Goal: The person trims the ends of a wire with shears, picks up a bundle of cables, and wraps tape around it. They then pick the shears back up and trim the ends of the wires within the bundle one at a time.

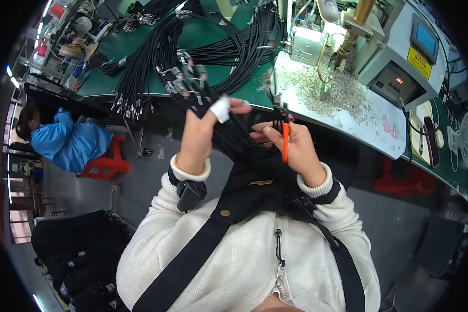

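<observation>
My left hand [198, 136], with a white wrap on one finger, is closed round a bundle of black cables [234, 136] over my lap. The bundle's metal connector ends [186, 78] fan out above that hand, smeared by motion. My right hand [296, 148] grips a small hand tool with orange handles [285, 141], perhaps snips; its jaws are hard to make out. Its thumb and fingertips come together beside the black cables, and I cannot tell whether they also pinch one. A few more connector ends [276, 99] stand just above the right hand.
Coils of black cable [239, 57] cover the green bench [109, 49]. At right stands a press machine [343, 47] on a white plate [379, 127] strewn with metal bits, beside a control box [400, 73]. A person in blue [73, 138] sits on a red stool [106, 161] at left.
</observation>
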Tool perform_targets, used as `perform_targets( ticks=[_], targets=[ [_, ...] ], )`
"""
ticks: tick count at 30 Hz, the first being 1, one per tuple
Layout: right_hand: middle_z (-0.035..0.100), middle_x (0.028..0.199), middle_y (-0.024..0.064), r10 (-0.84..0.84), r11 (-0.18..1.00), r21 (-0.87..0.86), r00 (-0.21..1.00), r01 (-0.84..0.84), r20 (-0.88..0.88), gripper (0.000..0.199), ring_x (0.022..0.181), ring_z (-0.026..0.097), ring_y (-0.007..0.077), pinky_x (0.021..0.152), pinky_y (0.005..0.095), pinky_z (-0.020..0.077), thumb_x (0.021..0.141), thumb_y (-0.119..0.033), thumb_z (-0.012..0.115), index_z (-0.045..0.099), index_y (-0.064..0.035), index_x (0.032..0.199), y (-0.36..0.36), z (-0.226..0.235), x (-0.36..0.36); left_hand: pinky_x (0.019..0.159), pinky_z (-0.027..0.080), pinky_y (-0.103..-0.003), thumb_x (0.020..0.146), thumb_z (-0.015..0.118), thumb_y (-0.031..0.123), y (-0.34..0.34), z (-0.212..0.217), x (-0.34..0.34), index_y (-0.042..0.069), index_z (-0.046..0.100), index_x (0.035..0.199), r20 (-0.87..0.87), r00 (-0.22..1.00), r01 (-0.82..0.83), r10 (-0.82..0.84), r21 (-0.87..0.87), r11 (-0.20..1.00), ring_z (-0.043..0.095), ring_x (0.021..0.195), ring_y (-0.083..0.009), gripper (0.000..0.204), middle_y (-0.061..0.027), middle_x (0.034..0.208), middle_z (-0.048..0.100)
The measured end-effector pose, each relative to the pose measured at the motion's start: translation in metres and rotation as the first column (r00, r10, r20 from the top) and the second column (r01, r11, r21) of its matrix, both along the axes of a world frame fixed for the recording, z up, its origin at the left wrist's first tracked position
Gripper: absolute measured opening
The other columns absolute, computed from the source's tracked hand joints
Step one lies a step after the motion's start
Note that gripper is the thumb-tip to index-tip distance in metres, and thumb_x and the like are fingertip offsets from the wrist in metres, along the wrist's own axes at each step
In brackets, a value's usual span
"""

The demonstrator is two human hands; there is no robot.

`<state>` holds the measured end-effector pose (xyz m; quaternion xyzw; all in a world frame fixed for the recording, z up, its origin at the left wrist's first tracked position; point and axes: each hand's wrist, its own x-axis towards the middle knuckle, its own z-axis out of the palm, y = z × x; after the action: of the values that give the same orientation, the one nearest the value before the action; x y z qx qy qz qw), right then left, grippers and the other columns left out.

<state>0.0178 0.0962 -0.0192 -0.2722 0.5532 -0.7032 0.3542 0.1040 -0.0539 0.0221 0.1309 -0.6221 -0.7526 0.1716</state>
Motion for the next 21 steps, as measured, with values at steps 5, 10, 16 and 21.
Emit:
perform_targets(
  ticks=[5,10,16,21],
  targets=[
    [0.057,0.067,0.0042,0.171,0.960,0.265,0.945,-0.095,-0.280,0.022,0.060,0.050,0.0076,0.057,0.0226,0.0417,0.083,-0.017,0.057,0.059,-0.0003,0.097,-0.002,-0.014,-0.007,0.078,0.046,-0.030,0.081,0.051,0.005,0.027,-0.013,-0.021,-0.006,0.055,0.101,-0.139,0.987,-0.065,0.083,0.132,0.989,0.060,0.085,-0.0213,0.023,-0.0155,0.089,0.062],
    [0.060,0.068,0.0125,0.153,0.959,0.280,0.924,-0.052,-0.351,0.021,0.056,0.048,0.0087,0.052,0.0248,0.0395,0.081,-0.017,0.060,0.061,0.0026,0.087,0.006,-0.008,-0.008,0.074,0.046,-0.026,0.078,0.057,0.003,0.018,-0.011,-0.021,-0.005,0.057,0.100,-0.033,0.999,0.014,-0.012,0.056,0.998,0.061,0.082,-0.0165,0.023,-0.0117,0.090,0.063],
    [0.058,0.068,0.0151,-0.022,0.983,0.146,0.869,0.108,-0.493,0.018,0.051,0.048,0.0146,0.050,0.0272,0.0393,0.078,-0.014,0.061,0.060,0.0031,0.086,0.025,-0.018,-0.016,0.077,0.046,-0.028,0.078,0.058,0.006,0.011,-0.019,-0.022,-0.005,0.053,0.105,0.085,0.991,0.109,-0.101,-0.096,0.989,0.061,0.083,-0.0190,0.029,-0.0135,0.091,0.062],
    [0.054,0.061,0.0085,0.128,0.969,0.247,0.901,-0.024,-0.414,0.018,0.054,0.041,0.0109,0.054,0.0256,0.0395,0.079,-0.013,0.061,0.060,0.0028,0.088,0.025,-0.004,-0.017,0.080,0.045,-0.030,0.078,0.060,0.011,0.033,-0.018,-0.029,-0.004,0.055,0.103,0.011,0.974,0.222,-0.226,0.141,0.965,0.059,0.088,-0.0203,0.029,-0.0154,0.096,0.061]
  ],
)
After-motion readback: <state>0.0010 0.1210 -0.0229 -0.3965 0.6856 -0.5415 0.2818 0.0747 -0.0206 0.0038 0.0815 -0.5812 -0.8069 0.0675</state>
